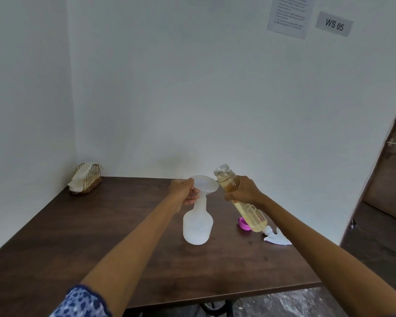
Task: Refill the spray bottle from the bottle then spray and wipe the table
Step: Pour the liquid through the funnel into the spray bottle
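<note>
Our left hand point(185, 192) pinches the funnel point(205, 184) seated in the spray bottle point(198, 223), which stands mid-desk toward the far edge. Our right hand point(244, 191) grips the uncapped bottle point(240, 200), its mouth raised just beside the funnel's rim. We should tip slowly, mouth over the funnel's centre, holding the funnel level.

numbered workstation room: "ws 05" sign point(334, 24) above bare table point(101, 236).
</note>
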